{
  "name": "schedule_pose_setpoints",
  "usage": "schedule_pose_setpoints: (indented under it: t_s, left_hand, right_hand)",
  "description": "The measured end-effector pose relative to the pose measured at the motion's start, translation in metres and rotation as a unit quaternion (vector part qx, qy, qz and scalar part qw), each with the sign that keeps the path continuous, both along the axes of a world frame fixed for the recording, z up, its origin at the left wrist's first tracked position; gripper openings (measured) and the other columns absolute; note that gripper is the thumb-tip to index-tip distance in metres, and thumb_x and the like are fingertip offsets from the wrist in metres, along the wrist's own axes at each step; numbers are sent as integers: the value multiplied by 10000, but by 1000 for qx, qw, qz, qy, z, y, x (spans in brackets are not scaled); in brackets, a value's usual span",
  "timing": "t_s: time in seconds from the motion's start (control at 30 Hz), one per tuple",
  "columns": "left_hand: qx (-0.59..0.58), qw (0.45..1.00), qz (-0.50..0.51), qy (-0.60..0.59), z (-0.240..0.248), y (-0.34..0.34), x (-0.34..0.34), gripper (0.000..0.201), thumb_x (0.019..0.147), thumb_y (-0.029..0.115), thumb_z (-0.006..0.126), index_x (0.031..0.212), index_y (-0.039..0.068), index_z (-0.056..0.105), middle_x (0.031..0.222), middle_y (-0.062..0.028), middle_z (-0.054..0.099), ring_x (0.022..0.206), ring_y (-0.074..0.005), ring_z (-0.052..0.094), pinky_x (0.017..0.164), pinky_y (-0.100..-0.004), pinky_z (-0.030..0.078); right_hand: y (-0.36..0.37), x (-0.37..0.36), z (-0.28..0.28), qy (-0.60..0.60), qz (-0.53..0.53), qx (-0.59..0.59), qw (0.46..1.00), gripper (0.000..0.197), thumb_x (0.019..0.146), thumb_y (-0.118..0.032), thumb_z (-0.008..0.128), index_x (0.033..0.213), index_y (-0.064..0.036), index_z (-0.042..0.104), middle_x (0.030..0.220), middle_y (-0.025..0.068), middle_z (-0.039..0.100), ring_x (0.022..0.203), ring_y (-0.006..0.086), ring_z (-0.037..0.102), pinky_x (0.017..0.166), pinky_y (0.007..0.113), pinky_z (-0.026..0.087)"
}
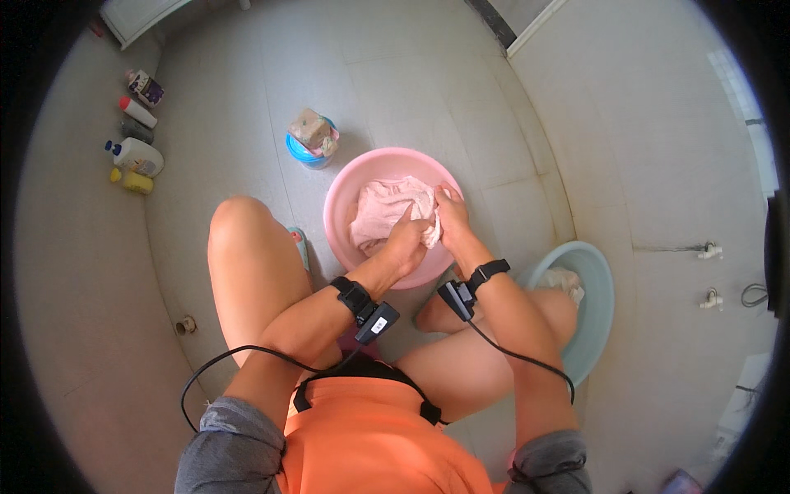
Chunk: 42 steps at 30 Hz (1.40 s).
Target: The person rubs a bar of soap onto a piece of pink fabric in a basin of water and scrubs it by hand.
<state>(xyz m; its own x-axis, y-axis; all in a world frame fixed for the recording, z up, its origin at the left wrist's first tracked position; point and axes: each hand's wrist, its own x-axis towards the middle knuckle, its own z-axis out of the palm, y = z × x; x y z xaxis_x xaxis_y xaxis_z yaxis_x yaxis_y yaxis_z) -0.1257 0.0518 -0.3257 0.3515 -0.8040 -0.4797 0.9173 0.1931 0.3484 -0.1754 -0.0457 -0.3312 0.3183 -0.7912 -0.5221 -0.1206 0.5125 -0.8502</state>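
A pale pink cloth (pixel 387 210) lies bunched in a round pink basin (pixel 344 193) on the floor in front of me. My left hand (pixel 407 240) is closed on the cloth near the basin's right half. Just right of it, my right hand (pixel 451 212) grips a gathered edge of the same cloth, close to the basin's rim. Part of the cloth rises between the two hands. Its exact kind is not clear from its folds.
Beyond the basin stands a small blue-rimmed tub (pixel 308 156) topped with a tan block (pixel 309 128). A blue-green basin (pixel 599 317) with pale cloth (pixel 561 281) sits by my right leg. Several bottles (pixel 138 156) line the left wall; taps (pixel 709 250) jut from the right wall.
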Motion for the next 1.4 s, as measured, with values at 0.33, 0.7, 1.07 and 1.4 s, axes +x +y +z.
schedule_pose_setpoints:
  t_s: [0.33, 0.7, 1.07, 1.4]
  left_hand:
    - [43, 995, 26, 83, -31, 1, 76, 289, 892, 51, 545, 1179, 45, 517, 1050, -145, 616, 921, -252, 636, 746, -412, 548]
    - [64, 995, -39, 72, -40, -12, 39, 319, 1004, 311, 430, 1106, 28, 536, 964, -102, 602, 853, -239, 616, 745, -423, 537]
    - [173, 980, -69, -67, -49, -4, 40, 438, 975, 327, 480, 1303, 41, 427, 951, -129, 591, 853, -221, 611, 623, -369, 512]
    - [74, 979, -132, -140, -25, -2, 20, 496, 957, 145, 498, 1390, 7, 299, 1143, -138, 545, 968, -226, 587, 802, -356, 521]
  right_hand:
    - [4, 8, 31, -9, 68, 22, 997, 295, 955, -160, 564, 1200, 2, 540, 1055, 117, 620, 885, 176, 621, 703, 305, 530]
    - [66, 10, 23, 193, 209, -429, 857, 401, 854, -337, 655, 920, 57, 621, 921, 275, 638, 886, 414, 611, 807, 446, 472]
    - [49, 15, 10, 328, 208, -197, 900, 501, 920, -396, 456, 898, 57, 670, 943, 297, 649, 968, 393, 632, 855, 437, 450]
    - [-7, -4, -30, 356, 162, -250, 885, 437, 923, -328, 451, 1018, 50, 649, 994, 267, 659, 959, 416, 622, 882, 439, 461]
